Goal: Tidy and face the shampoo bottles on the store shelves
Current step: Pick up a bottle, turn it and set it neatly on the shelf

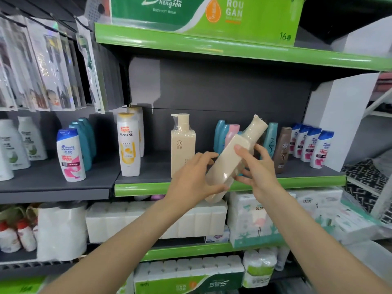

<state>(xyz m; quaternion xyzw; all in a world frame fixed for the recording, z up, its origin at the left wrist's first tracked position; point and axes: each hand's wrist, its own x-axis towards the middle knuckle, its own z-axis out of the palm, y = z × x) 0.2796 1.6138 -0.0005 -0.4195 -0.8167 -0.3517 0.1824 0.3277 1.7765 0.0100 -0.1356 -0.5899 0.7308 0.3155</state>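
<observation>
Both hands hold a cream pump bottle (231, 158) tilted out over the front edge of the green-lipped shelf (297, 181). The left hand (192, 177) curls round its base while the right hand (257, 166) pinches its side, probably turning the label forward to match its upright twin (182, 145).

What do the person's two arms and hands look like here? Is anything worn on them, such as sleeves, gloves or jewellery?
Both forearms are bare up to the bottom edge of the picture, so no sleeve shows. The left hand and the right hand wear no gloves. No ring, watch or bracelet shows on the fingers or wrists. The fingernails look short and unpainted.
</observation>
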